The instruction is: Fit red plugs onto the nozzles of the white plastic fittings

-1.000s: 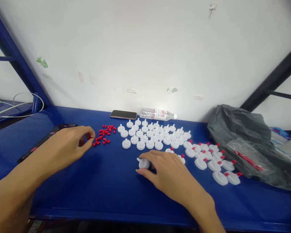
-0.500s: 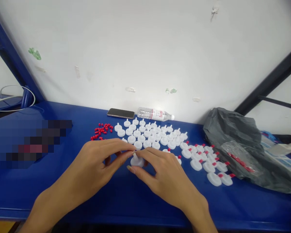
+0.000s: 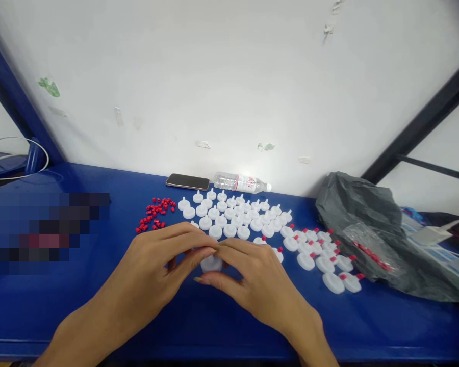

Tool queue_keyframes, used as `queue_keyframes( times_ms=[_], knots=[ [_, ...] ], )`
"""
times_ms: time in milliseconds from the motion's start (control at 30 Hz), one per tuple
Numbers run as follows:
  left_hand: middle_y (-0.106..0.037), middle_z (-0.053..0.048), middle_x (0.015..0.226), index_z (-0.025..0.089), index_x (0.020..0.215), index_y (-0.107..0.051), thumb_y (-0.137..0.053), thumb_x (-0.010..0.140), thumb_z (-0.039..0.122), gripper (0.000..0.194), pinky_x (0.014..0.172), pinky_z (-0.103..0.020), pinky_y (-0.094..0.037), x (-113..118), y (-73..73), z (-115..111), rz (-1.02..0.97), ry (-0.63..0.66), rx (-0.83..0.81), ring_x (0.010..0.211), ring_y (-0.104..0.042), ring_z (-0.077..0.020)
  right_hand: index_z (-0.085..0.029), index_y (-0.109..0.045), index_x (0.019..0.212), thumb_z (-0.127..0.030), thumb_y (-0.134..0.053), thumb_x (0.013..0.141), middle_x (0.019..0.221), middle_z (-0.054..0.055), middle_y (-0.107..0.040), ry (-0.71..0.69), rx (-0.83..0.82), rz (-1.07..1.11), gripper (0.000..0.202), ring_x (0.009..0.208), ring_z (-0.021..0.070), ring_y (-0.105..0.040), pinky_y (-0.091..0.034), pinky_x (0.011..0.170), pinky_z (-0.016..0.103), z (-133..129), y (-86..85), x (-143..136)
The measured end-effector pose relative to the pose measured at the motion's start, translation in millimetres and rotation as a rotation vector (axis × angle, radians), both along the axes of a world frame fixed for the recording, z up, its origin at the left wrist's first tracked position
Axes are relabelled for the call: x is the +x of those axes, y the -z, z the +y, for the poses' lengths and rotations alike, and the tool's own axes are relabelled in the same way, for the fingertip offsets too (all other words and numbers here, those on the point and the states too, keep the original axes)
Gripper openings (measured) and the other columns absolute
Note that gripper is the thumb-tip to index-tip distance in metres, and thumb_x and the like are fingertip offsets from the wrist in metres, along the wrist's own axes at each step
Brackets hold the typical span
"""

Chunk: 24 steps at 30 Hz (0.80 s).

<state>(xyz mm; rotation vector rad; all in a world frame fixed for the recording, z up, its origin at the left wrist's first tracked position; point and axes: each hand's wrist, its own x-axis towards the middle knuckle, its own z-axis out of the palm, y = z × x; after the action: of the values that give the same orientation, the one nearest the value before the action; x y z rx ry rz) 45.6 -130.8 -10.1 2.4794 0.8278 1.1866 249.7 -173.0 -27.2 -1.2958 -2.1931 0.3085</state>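
Both hands meet over the blue table [image 3: 99,306]. My right hand [image 3: 252,283] grips a white round disc part [image 3: 211,263] between thumb and fingers. My left hand [image 3: 164,260] pinches at the top of that same part, fingertips touching those of the right; whatever small piece it may hold is hidden. Behind the hands lie several plain white disc parts [image 3: 233,216]. A scatter of small red caps [image 3: 155,214] lies to the left of them. Several white parts with red caps fitted [image 3: 323,257] lie to the right.
A phone [image 3: 187,181] and a lying water bottle [image 3: 240,182] rest against the white wall. A dark plastic bag [image 3: 371,229] with more red pieces sits at the right. A blurred dark object [image 3: 49,229] lies at the left. Blue frame posts stand at both sides.
My left hand came from the red caps across to the white part held by my right hand, and its fingertips now close over the part's top. The view shifted slightly.
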Motion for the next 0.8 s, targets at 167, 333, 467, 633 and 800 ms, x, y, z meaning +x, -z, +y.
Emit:
queue_keyframes(
  times_ms=[167, 333, 467, 633, 800],
  knots=[
    [-0.078, 0.003, 0.088, 0.025, 0.1, -0.076, -0.063, 0.1, 0.02, 0.014, 0.067, -0.018, -0.056, -0.5, -1.3, -3.4, -0.031, -0.007, 0.013, 0.072, -0.071, -0.01, -0.03, -0.079, 0.107, -0.048, -0.079, 0.092, 0.101, -0.005, -0.081, 0.009, -0.02, 0.18, 0.023, 0.089, 0.0149, -0.074, -0.051, 0.08, 0.026, 0.1, -0.6, 0.1],
    [-0.078, 0.005, 0.092, 0.024, 0.102, -0.073, -0.063, 0.101, 0.018, 0.012, 0.076, -0.015, -0.056, -1.6, 0.8, -3.2, -0.045, 0.0, 0.058, 0.08, -0.073, -0.0081, -0.033, -0.078, 0.113, -0.04, -0.087, 0.086, 0.102, -0.008, -0.083, 0.075, 0.025, 0.257, 0.03, 0.091, 0.0145, -0.076, -0.053, 0.083, 0.026, -0.1, -0.7, 0.3],
    [-0.079, 0.006, 0.093, 0.025, 0.1, -0.072, -0.063, 0.101, 0.019, 0.011, 0.077, -0.014, -0.055, -1.5, 1.3, -2.8, -0.034, 0.008, 0.031, 0.081, -0.073, -0.0074, -0.03, -0.077, 0.12, -0.036, -0.087, 0.086, 0.111, -0.005, -0.083, 0.11, 0.03, 0.271, 0.036, 0.096, 0.0166, -0.076, -0.055, 0.084, 0.028, 1.1, -0.2, 2.3],
    [-0.078, 0.006, 0.095, 0.026, 0.101, -0.073, -0.062, 0.102, 0.018, 0.014, 0.078, -0.014, -0.056, 2.2, 3.7, -3.0, -0.015, 0.03, 0.023, 0.083, -0.074, -0.0082, -0.031, -0.077, 0.119, -0.039, -0.084, 0.089, 0.109, -0.003, -0.082, 0.08, 0.002, 0.192, 0.032, 0.097, 0.0189, -0.076, -0.055, 0.086, 0.031, 1.3, 0.0, 2.7],
    [-0.08, 0.006, 0.1, 0.027, 0.102, -0.075, -0.064, 0.1, 0.017, 0.015, 0.081, -0.014, -0.056, 0.9, 4.7, -1.8, -0.05, 0.038, -0.003, 0.089, -0.075, -0.0084, -0.033, -0.068, 0.136, -0.038, -0.085, 0.088, 0.113, -0.002, -0.082, 0.124, 0.015, 0.247, 0.051, 0.09, 0.0187, -0.076, -0.058, 0.082, 0.032, 0.2, 1.1, 1.9]
  ],
)
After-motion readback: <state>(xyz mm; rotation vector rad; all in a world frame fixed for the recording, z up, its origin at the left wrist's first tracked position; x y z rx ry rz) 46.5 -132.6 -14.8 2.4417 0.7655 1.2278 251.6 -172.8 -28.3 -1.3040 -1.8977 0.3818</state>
